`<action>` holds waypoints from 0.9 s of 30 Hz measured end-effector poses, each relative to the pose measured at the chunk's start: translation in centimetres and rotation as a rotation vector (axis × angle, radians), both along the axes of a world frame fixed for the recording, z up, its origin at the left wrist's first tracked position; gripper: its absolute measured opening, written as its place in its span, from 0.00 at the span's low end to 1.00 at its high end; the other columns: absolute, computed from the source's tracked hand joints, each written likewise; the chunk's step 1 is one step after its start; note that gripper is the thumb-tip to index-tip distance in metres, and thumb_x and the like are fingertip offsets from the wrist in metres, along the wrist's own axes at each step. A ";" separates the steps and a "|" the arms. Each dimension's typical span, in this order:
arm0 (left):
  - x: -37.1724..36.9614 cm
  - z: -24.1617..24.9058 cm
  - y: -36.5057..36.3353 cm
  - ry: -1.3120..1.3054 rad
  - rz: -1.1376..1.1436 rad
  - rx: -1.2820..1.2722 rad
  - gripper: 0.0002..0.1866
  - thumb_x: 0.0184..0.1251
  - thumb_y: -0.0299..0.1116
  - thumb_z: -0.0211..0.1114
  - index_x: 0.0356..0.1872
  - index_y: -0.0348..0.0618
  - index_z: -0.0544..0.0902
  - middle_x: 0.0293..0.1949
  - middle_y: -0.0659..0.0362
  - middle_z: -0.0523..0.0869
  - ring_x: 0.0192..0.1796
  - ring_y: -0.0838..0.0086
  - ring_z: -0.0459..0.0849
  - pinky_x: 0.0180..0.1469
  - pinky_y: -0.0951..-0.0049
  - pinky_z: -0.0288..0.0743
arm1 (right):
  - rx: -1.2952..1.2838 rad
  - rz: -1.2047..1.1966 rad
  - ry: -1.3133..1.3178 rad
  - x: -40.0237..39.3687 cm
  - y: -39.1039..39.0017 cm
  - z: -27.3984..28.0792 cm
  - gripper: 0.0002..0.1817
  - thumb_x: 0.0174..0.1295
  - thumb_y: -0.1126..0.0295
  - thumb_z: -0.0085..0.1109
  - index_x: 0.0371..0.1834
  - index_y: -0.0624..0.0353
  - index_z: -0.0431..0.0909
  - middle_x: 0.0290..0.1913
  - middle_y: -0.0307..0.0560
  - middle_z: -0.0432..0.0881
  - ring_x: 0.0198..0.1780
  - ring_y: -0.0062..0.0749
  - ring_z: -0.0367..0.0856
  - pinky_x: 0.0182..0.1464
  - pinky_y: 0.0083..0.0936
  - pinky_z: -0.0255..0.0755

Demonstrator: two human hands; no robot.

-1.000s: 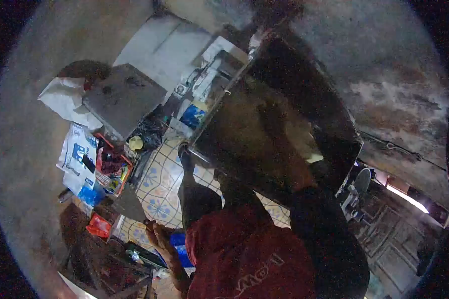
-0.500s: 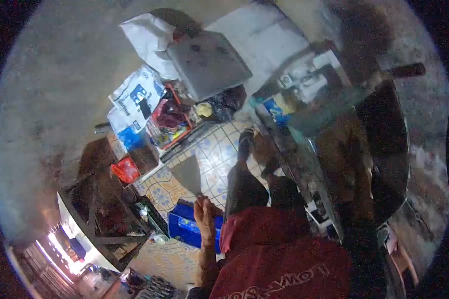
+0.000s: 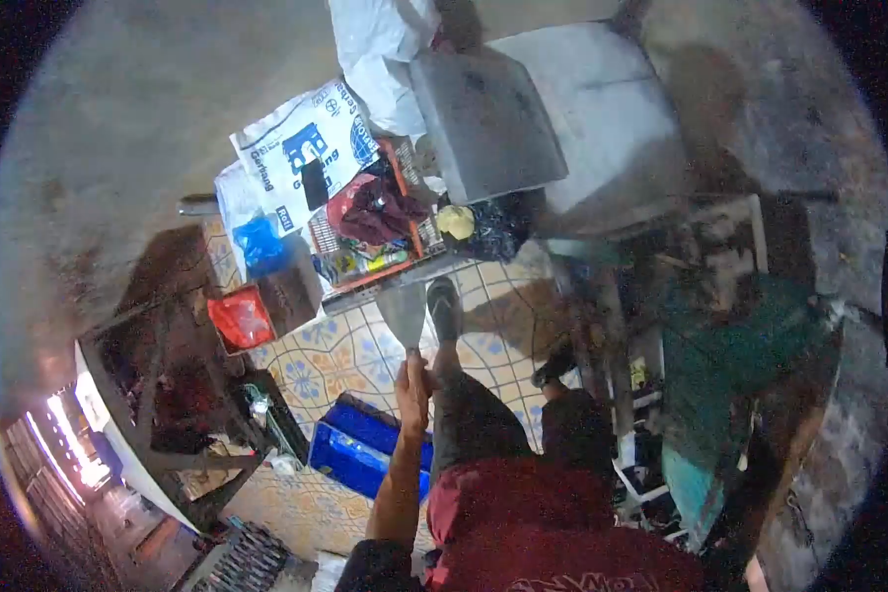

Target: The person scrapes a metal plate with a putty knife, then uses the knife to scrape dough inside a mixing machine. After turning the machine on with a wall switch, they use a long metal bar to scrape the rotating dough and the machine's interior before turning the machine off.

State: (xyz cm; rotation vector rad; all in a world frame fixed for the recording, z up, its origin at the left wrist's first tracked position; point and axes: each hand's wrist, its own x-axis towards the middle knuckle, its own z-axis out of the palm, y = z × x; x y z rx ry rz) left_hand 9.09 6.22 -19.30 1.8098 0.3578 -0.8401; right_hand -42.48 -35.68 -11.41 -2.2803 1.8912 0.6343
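My left hand (image 3: 414, 388) is closed around the narrow end of a flat grey scraper (image 3: 403, 314), whose blade fans out away from me over the tiled floor (image 3: 350, 345). The blade's far edge overlaps the front of the low ledge in this view. Just beyond it stands an orange crate (image 3: 401, 178) with a dark red cloth (image 3: 373, 209) and small packets in it. A blue bin (image 3: 360, 449) sits on the floor beside my left forearm. My right hand is out of the picture.
A printed white sack (image 3: 301, 148) lies left of the crate, near a blue bag (image 3: 259, 244) and a red bag (image 3: 241, 318). Right of it are a grey board (image 3: 488, 123) and a black plastic bag (image 3: 511, 225). A wooden frame (image 3: 158, 395) stands left; a cluttered bench (image 3: 720, 257) stands right.
My left hand and the scraper have moved forward, and the blade now reaches toward the ledge. The camera view has turned, and the crate and sack appear larger.
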 end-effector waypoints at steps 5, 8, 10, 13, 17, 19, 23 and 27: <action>12.7 -17.7 0.9 -0.098 -0.077 0.017 0.25 0.70 0.56 0.54 0.33 0.40 0.74 0.20 0.65 0.71 0.21 0.81 0.71 0.24 0.77 0.70 | 0.137 0.161 0.037 13.7 5.3 0.0 0.21 0.68 0.54 0.46 0.52 0.60 0.75 0.50 0.54 0.76 0.52 0.49 0.74 0.54 0.44 0.65; 19.1 -25.7 0.1 -0.076 -0.077 0.026 0.23 0.71 0.53 0.52 0.33 0.39 0.76 0.20 0.63 0.73 0.20 0.79 0.72 0.24 0.75 0.69 | 0.345 0.249 0.050 23.1 8.7 -3.5 0.20 0.68 0.55 0.46 0.51 0.60 0.76 0.49 0.54 0.77 0.52 0.49 0.74 0.53 0.44 0.66; 22.1 -30.5 -0.4 0.073 0.068 -0.115 0.22 0.71 0.50 0.52 0.35 0.37 0.78 0.20 0.60 0.77 0.20 0.78 0.74 0.24 0.73 0.68 | 0.479 0.303 0.058 28.9 10.9 -6.7 0.20 0.68 0.55 0.46 0.50 0.60 0.76 0.48 0.54 0.77 0.51 0.49 0.75 0.53 0.44 0.66; 23.4 -34.4 -0.5 0.163 -0.013 0.025 0.20 0.72 0.50 0.51 0.38 0.41 0.78 0.24 0.57 0.81 0.20 0.70 0.77 0.26 0.67 0.70 | 0.689 0.404 0.051 36.6 14.6 -11.8 0.19 0.68 0.56 0.47 0.50 0.60 0.76 0.47 0.54 0.78 0.51 0.50 0.75 0.52 0.44 0.67; 23.0 -33.4 2.2 -0.229 -0.502 0.467 0.13 0.66 0.42 0.58 0.44 0.47 0.81 0.42 0.49 0.83 0.46 0.54 0.82 0.43 0.56 0.74 | 0.889 0.635 0.075 44.8 19.7 -16.7 0.19 0.68 0.57 0.47 0.49 0.61 0.77 0.46 0.54 0.78 0.50 0.50 0.76 0.51 0.44 0.68; 22.6 -32.4 5.6 -0.148 -0.527 0.455 0.13 0.64 0.41 0.59 0.41 0.45 0.82 0.42 0.50 0.84 0.45 0.53 0.82 0.47 0.59 0.74 | 0.942 0.423 -0.116 49.1 21.2 -17.0 0.19 0.68 0.57 0.47 0.48 0.61 0.77 0.45 0.54 0.78 0.49 0.50 0.76 0.51 0.44 0.68; 17.5 -22.6 15.0 0.243 -0.696 0.188 0.23 0.63 0.48 0.62 0.45 0.37 0.82 0.48 0.46 0.82 0.51 0.57 0.81 0.52 0.60 0.72 | 0.960 0.075 -0.160 50.6 23.3 -18.2 0.18 0.68 0.59 0.49 0.50 0.60 0.77 0.49 0.53 0.78 0.51 0.48 0.76 0.52 0.44 0.68; 15.4 -14.8 21.2 0.731 -0.428 0.110 0.27 0.63 0.51 0.63 0.52 0.36 0.79 0.46 0.50 0.85 0.46 0.65 0.82 0.47 0.65 0.74 | 0.669 0.646 -0.213 40.2 24.2 -24.1 0.23 0.66 0.57 0.52 0.61 0.55 0.71 0.53 0.56 0.75 0.52 0.47 0.75 0.57 0.45 0.67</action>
